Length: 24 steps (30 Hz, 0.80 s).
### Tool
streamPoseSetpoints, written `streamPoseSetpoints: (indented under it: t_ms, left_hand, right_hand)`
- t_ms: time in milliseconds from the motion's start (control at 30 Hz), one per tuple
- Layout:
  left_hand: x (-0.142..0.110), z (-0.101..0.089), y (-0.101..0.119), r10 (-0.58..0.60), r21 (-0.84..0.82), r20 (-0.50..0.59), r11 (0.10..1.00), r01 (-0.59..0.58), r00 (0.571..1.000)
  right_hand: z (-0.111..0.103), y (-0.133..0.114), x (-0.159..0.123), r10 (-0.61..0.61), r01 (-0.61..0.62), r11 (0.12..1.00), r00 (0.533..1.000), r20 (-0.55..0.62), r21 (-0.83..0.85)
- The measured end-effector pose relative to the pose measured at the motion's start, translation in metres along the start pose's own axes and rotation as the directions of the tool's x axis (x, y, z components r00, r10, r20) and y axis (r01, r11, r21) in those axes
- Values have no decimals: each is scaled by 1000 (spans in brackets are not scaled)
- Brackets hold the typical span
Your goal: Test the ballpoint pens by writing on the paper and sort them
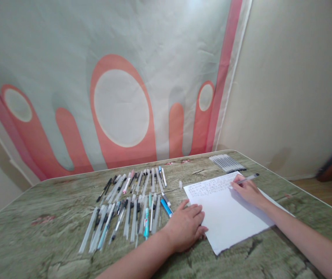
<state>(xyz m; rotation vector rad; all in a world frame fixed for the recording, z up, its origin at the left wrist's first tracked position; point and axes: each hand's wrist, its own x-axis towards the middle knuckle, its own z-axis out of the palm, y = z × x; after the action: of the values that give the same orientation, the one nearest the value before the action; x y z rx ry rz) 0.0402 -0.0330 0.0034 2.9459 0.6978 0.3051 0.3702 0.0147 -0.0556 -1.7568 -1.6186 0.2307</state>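
Handwriting on the sheet (226, 209) too small to read. Pen (247, 178) tip hidden behind the right hand (248, 190). Both forearms cut off at the bottom edge. Bench (38, 240) cropped left and right.

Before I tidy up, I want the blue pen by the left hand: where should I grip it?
Grip the blue pen at mid-barrel, coming from above. It lies flat on the table at a slant, its near end close to the left hand and other pens packed along its left.
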Motion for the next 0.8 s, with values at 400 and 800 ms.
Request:
streamPoseSetpoints:
  t_ms: [400,800]
  left_hand:
    - [0,0,1,-4,48,11,999,3,1000]
    - [0,1,0,0,36,3,999,0,1000]
  right_hand:
    - [1,2,-1,2,-2,1000,1000,-26,-13]
    - [-1,-1,0,-9,9,1000,1000,-13,-24]
